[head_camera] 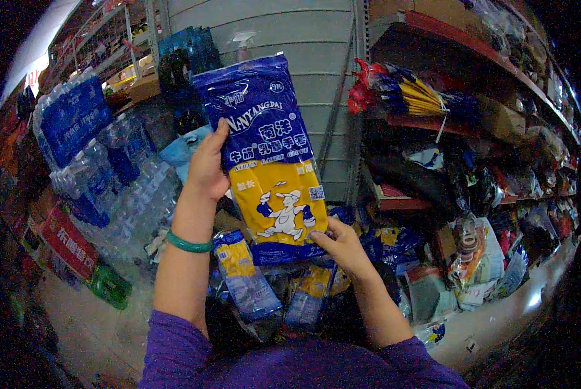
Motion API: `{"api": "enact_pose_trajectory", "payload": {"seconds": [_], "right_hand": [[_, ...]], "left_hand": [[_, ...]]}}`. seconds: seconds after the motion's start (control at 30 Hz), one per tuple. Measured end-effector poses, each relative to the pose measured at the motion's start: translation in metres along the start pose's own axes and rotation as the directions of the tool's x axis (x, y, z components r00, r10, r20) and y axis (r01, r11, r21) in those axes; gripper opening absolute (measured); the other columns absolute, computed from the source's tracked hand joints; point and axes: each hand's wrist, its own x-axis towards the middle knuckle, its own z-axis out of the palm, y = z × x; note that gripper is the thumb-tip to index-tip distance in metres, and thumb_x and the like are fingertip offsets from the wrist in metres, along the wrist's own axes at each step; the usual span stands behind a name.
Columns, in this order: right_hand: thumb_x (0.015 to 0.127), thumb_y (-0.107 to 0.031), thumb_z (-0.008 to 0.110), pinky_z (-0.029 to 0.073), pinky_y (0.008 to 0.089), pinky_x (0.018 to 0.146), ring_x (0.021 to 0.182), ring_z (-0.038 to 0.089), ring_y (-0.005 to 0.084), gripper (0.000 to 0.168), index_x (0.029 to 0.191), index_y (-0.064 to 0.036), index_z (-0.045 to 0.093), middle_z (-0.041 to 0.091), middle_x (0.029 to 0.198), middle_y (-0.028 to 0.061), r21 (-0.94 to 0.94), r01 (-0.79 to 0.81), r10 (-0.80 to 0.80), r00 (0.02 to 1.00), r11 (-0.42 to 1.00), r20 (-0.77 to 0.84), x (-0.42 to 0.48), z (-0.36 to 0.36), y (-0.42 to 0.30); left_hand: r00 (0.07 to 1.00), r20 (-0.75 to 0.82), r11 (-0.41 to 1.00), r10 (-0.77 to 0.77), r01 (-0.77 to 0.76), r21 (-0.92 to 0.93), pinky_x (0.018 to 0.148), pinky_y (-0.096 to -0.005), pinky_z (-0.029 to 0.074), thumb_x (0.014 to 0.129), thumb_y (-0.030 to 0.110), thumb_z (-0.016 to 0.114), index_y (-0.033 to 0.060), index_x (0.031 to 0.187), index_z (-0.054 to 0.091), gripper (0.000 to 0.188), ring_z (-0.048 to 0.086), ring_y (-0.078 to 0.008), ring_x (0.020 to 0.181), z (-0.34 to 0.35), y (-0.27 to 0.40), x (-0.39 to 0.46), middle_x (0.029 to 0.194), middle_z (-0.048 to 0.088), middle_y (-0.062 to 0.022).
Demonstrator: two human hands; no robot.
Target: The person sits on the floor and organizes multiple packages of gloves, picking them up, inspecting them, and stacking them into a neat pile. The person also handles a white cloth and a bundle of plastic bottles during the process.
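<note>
A blue-and-yellow plastic packet of latex gloves (271, 155) is held up in front of me, its printed face towards me and its top tilted slightly left. My left hand (209, 163) grips its left edge, thumb on the front and fingers hidden behind. At the lower right corner, my right hand (341, 243) pinches the packet between thumb and fingers. Below it, close to my body, lie another blue-and-yellow glove packet (246, 277) and a similar packet (310, 296), partly shaded. A green bangle (189, 243) circles my left wrist.
Shrink-wrapped water bottles (110, 180) are stacked at the left, near a red carton (69, 243) and green bottles (110, 287). Metal shelving (397, 202) with bagged goods lines the right. A tied bundle with yellow sticks (417, 97) juts from a shelf. Behind stands a panelled wall (315, 87).
</note>
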Motion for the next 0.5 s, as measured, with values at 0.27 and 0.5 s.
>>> {"api": "enact_pose_trajectory", "payload": {"seconds": [0.27, 0.5], "right_hand": [[0.083, -0.012, 0.058, 0.041, 0.0266, 0.083, 0.091, 0.053, 0.0102, 0.026, 0.105, -0.001, 0.056, 0.059, 0.099, 0.0032, 0.082, 0.032, -0.032, 0.999, 0.996, 0.0, 0.0, 0.002, 0.009], [0.078, -0.009, 0.061, 0.041, 0.0279, 0.08, 0.081, 0.055, 0.0142, 0.026, 0.104, -0.005, 0.058, 0.06, 0.09, 0.0055, -0.3, 0.275, -0.331, 0.931, 0.913, -0.156, -0.005, -0.004, -0.003]], "left_hand": [[0.999, 0.037, 1.0, 0.015, -0.015, -0.01, 0.08, -0.0353, 0.049, 0.091, 0.027, 0.047, 0.0058, 0.109, 0.053, 0.028, 0.061, -0.0194, 0.09, 0.005, 0.003, -0.006, 0.104, 0.061, -0.0067], [0.996, -0.041, 0.997, 0.074, -0.075, -0.013, 0.08, -0.0352, 0.049, 0.091, 0.029, 0.047, 0.006, 0.109, 0.053, 0.03, 0.06, -0.019, 0.092, 0.005, -0.003, 0.002, 0.104, 0.06, -0.0062]]}}
